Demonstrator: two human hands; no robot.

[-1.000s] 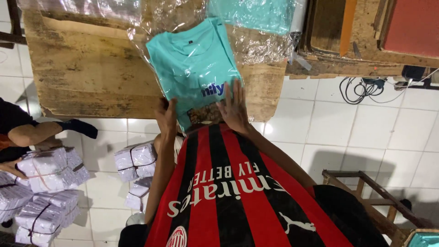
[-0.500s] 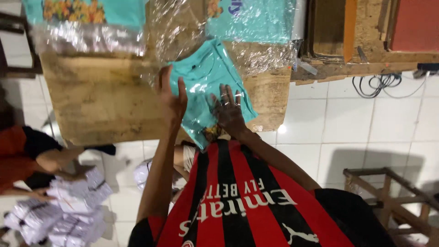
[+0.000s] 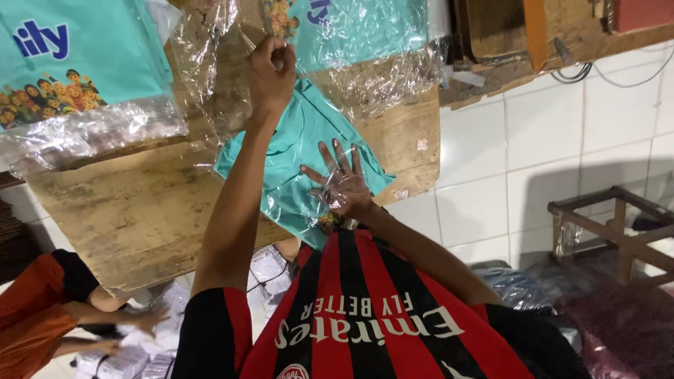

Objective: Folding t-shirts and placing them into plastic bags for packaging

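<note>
Pinching clear plastic bag [image 3: 210, 63]: left hand [image 3: 272, 70] | right hand [image 3: 342, 184] spread flat on teal shirt [image 3: 295, 151] below

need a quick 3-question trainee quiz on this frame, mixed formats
1. Multiple choice: the right hand lies spread flat on
A) a folded teal T-shirt
B) a white parcel
C) a coil of cable

2. True or false: the left hand lies flat with its fingers spread.

3. Fill in: the left hand pinches a clear wrap above the wooden board; the wrap is made of ____.

Key
1. A
2. False: it is raised and closed in a pinch.
3. plastic
</note>
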